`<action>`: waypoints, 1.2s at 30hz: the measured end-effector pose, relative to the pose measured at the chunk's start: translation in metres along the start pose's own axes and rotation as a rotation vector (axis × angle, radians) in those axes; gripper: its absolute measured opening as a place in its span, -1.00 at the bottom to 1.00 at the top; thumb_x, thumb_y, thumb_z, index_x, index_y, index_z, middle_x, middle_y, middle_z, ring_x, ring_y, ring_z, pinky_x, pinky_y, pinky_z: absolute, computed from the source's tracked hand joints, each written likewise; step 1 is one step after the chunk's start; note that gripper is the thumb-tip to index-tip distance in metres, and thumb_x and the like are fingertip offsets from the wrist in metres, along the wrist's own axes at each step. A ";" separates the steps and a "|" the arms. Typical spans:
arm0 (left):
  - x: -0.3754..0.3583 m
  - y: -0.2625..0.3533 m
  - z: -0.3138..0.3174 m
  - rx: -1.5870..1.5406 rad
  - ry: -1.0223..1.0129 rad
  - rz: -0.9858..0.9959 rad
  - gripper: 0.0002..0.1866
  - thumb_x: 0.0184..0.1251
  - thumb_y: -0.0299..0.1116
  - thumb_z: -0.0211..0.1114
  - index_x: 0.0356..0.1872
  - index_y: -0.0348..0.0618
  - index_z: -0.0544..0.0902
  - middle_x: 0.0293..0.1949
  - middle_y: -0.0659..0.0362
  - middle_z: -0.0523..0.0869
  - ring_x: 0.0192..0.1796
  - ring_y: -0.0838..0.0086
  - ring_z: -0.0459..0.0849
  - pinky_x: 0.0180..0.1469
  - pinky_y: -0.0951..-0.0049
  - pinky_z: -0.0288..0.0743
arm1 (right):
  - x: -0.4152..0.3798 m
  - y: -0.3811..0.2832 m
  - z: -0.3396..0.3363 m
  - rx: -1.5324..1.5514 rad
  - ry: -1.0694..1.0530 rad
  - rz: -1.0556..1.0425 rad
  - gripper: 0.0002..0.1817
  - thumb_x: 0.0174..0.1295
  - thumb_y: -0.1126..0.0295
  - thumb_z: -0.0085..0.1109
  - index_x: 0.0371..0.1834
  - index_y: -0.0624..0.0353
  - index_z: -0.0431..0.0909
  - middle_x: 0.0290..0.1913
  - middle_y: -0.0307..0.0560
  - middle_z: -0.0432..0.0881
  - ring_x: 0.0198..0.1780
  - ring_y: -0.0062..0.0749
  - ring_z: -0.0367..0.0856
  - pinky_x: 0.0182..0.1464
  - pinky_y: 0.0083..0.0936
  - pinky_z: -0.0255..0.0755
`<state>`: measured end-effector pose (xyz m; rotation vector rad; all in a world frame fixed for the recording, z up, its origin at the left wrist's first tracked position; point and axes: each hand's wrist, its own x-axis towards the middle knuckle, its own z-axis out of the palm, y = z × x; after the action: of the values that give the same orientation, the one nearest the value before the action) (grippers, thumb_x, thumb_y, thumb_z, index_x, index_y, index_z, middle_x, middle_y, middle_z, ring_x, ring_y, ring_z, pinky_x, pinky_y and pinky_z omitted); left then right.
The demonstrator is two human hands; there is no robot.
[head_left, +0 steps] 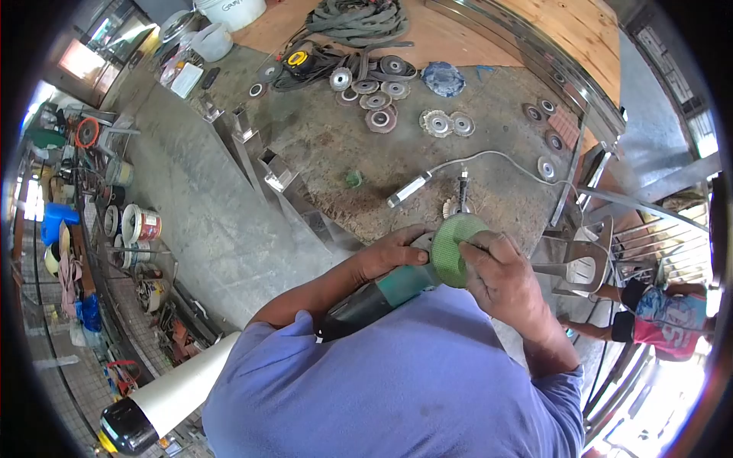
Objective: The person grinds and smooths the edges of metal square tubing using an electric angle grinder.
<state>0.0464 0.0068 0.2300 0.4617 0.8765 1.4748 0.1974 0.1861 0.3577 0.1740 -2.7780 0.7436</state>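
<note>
In front of my chest, my left hand (393,253) is wrapped round the head end of a green and black angle grinder (398,288). A round green mesh-faced grinding disc (449,246) covers the tool's head. My right hand (502,281) is closed on this disc, its thumb and fingers pinching near the middle. Whether the disc is fastened to the spindle is hidden. Just beyond my hands, a wire-like wheel (449,208) lies on the worktable (305,160), partly behind a dark upright rod with a threaded tip (463,187).
Several used flap discs (380,119) and coiled straps (357,21) lie farther back. A corded white-and-grey bar (410,189) rests mid-table. Square metal tubes (279,174) line the left edge. A white cylinder (179,385) is at lower left. Another person (672,320) is at right.
</note>
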 end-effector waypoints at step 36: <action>0.005 -0.008 -0.007 0.002 0.036 -0.070 -0.01 0.11 -0.06 0.53 0.50 -0.36 0.27 0.26 -0.02 0.58 0.26 0.30 0.60 0.34 0.33 0.46 | -0.009 0.020 -0.008 -0.013 -0.072 0.040 -0.53 -0.02 0.52 0.43 0.06 0.12 0.71 -0.18 -0.13 0.60 -0.19 -0.15 0.66 -0.13 -0.28 0.61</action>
<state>0.0464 0.0097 0.2184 0.4031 0.9145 1.4216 0.2040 0.2080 0.3520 0.1461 -2.8619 0.7432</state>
